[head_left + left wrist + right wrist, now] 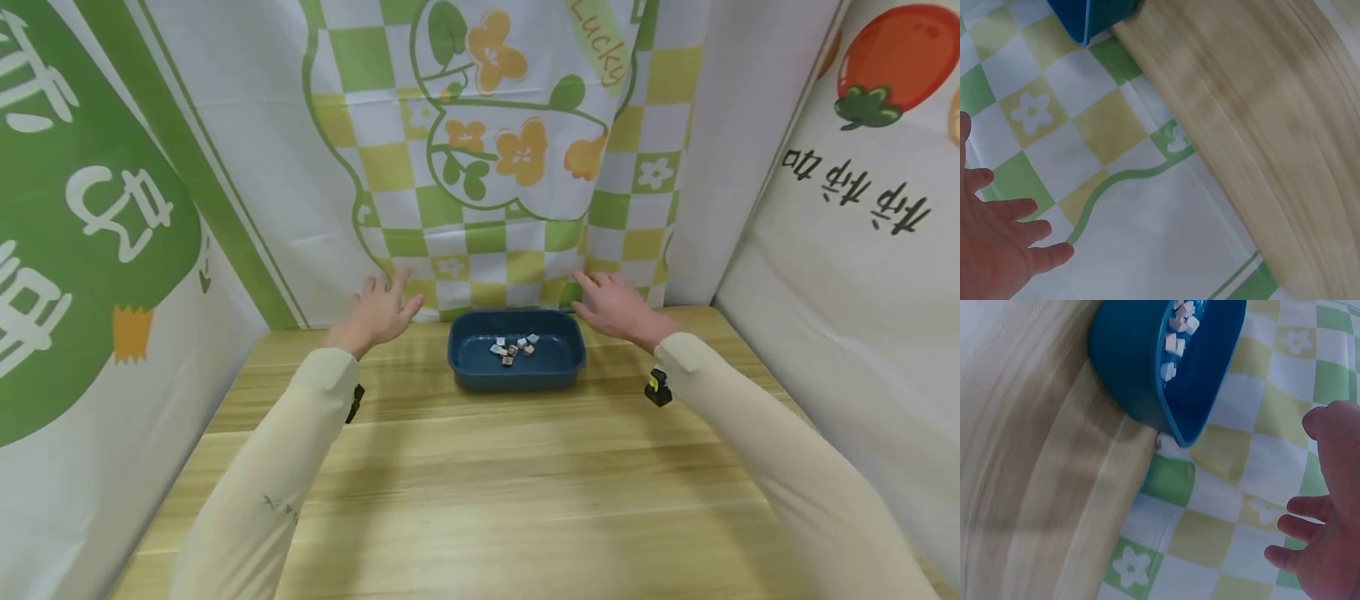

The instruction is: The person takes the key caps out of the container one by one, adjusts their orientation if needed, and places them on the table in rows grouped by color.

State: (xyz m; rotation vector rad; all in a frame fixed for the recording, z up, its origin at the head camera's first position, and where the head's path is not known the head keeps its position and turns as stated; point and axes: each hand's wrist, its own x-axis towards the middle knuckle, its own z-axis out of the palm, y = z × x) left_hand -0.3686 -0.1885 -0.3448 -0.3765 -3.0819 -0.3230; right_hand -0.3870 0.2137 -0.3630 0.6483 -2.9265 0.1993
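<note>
A dark blue rectangular basin (pixel 517 382) stands at the far edge of the wooden table. Several small cubes (pixel 507 361), white and light brown, lie loosely on its floor; the right wrist view shows some of these cubes (pixel 1171 344) too. To the left of the basin my left hand (pixel 377 312) hovers with fingers spread, holding nothing. My right hand (pixel 617 307) is held out on the other side, fingers extended and apart from the basin's rim. Both palms appear bare in the left and right wrist views.
The wooden table (pixel 480 475) runs up to a hanging cloth (pixel 480 242) with green and yellow checks. Printed cloth walls close in on the left (pixel 82 208) and right (pixel 847 275). A small black device (pixel 657 388) sits at the right wrist.
</note>
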